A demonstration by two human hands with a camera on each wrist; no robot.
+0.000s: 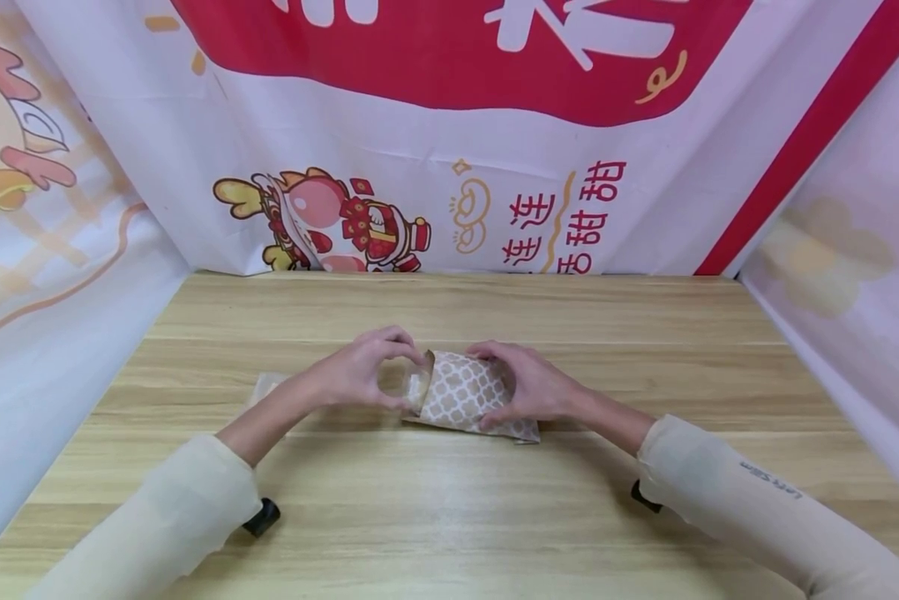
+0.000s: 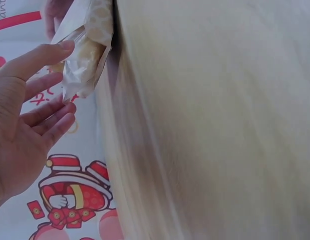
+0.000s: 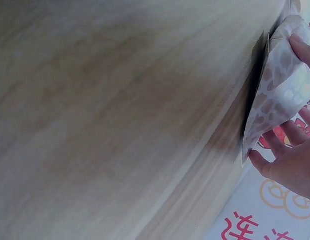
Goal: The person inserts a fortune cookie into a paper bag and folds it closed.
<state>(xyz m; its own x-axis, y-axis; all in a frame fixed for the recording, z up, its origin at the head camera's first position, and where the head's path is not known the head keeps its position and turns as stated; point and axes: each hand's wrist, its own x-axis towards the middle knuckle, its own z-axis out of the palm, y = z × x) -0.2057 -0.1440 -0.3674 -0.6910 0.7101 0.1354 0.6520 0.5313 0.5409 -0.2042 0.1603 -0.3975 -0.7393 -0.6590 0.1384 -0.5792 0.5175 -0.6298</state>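
Note:
A paper bag with a tan and white lattice pattern lies across the middle of the table, its open mouth to the left. From that mouth shows the end of a pale yellow item in clear plastic wrap. My left hand curves round this wrapped end, thumb on the near side and fingers on the far side, with a gap before the palm. My right hand grips the bag's other end between thumb and fingers. In the right wrist view the thumb presses on the patterned paper.
A translucent plastic piece lies at the left, partly behind the left forearm. The wooden table meets a printed white and red cloth at the back, with more cloth at both sides.

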